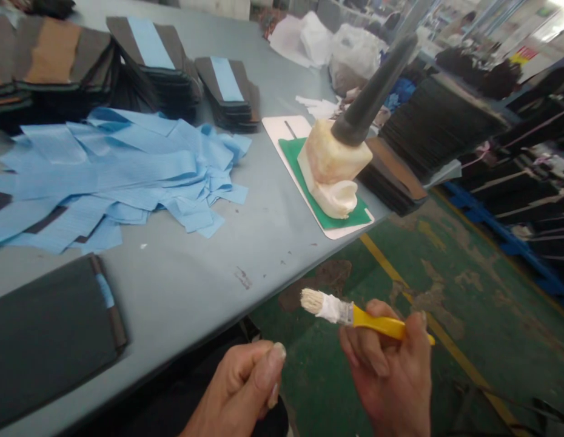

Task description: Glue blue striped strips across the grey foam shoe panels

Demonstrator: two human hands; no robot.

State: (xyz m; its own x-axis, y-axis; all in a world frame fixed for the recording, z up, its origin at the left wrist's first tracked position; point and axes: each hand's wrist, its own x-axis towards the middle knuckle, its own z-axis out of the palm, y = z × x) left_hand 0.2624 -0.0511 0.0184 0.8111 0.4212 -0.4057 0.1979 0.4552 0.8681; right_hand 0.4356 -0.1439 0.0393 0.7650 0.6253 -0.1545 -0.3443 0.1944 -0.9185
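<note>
My right hand (386, 358) grips the yellow handle of a paintbrush (377, 323), beyond the table's front edge. The brush points left, and white material covers its ferrule and the base of its pale bristles. To its left, my left hand (245, 382) is closed, thumb against curled fingers, with nothing visible in it. On the table nearby stands a cream-coloured container (334, 155) with a tall black cone (373, 91) on top and a white lump at its foot. It rests on a green sheet (293, 152) over a white board (282, 125).
Loose light-blue strips (127, 164) spread over the grey table (195, 291). Behind them are stacks of dark pieces (159, 67). A dark flat stack (45, 334) lies at front left, another (395, 173) at the right edge. Plastic bags (355, 54) sit at the back.
</note>
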